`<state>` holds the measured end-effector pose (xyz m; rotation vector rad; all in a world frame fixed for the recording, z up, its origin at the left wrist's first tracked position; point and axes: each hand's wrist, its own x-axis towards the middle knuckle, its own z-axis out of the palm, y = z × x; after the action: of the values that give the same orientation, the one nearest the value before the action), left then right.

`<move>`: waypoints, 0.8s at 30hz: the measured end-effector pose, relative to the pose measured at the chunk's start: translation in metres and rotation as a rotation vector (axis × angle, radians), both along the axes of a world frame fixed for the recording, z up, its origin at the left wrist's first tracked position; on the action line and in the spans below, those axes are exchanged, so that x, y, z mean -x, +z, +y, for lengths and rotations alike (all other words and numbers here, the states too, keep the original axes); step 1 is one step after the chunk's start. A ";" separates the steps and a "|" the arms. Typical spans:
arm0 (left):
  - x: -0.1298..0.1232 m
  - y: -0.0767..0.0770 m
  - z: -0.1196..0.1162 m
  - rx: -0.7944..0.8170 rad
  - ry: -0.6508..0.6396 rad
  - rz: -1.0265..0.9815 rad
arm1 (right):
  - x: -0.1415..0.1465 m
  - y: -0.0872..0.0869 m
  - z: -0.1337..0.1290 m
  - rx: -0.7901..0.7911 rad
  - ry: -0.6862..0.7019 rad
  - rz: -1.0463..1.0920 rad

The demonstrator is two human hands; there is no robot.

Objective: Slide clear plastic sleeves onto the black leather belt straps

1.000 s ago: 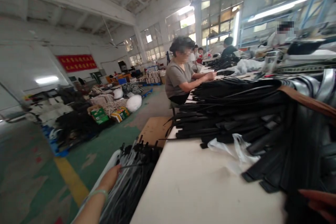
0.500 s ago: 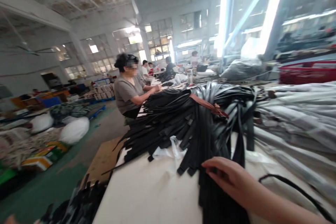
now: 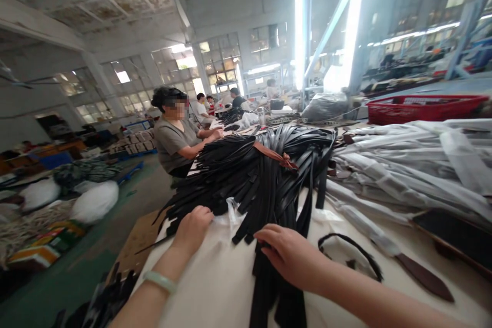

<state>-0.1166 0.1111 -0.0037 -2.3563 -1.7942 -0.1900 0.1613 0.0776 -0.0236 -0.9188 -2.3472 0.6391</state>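
Observation:
A thick bundle of flat black straps point(image 3: 269, 184), bound with a brown tie point(image 3: 274, 155), lies across the white tabletop point(image 3: 207, 282). My right hand point(image 3: 288, 253) is curled over the straps hanging toward me, its fingers closed on them. My left hand point(image 3: 195, 226), with a pale green bangle point(image 3: 160, 283) on the wrist, is beside the left-side strap ends. Its fingers are curled, and the fingertips are hidden near a strip of thin white plastic point(image 3: 231, 215).
White-wrapped straps point(image 3: 400, 159) cover the table's right side, by a red basket point(image 3: 423, 107). A black loop point(image 3: 348, 251) and a brown strap end point(image 3: 425, 277) lie nearer. A co-worker point(image 3: 175, 136) stands at the left edge. More black straps point(image 3: 100, 300) are low at left.
My left hand has come up from the lower left corner to the strap ends. My right hand stays on the hanging straps. The view has turned right.

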 end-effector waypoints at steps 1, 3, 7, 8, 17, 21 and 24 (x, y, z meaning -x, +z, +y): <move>0.002 0.000 -0.001 -0.023 0.022 -0.005 | 0.001 0.002 -0.002 -0.017 0.002 -0.028; 0.009 0.003 -0.012 -0.091 0.064 -0.016 | 0.002 0.006 -0.005 -0.068 0.039 -0.067; 0.025 0.018 -0.050 -0.233 0.161 -0.051 | 0.011 0.019 -0.008 -0.179 0.181 -0.112; 0.028 0.022 -0.060 -0.265 0.183 -0.065 | 0.015 0.023 -0.008 -0.188 0.203 -0.114; 0.016 0.058 -0.123 -0.265 0.421 -0.567 | 0.080 0.037 -0.010 0.091 0.218 0.251; 0.011 0.069 -0.136 -0.213 0.504 -0.675 | 0.088 0.032 -0.008 0.658 0.242 0.422; 0.013 0.068 -0.140 -0.145 0.536 -0.697 | 0.073 0.028 -0.009 0.938 0.322 0.574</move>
<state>-0.1297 -0.0284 0.0642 -1.7235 -2.5142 -1.1188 0.0881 0.0690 0.0041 -0.5593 -1.6272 1.9311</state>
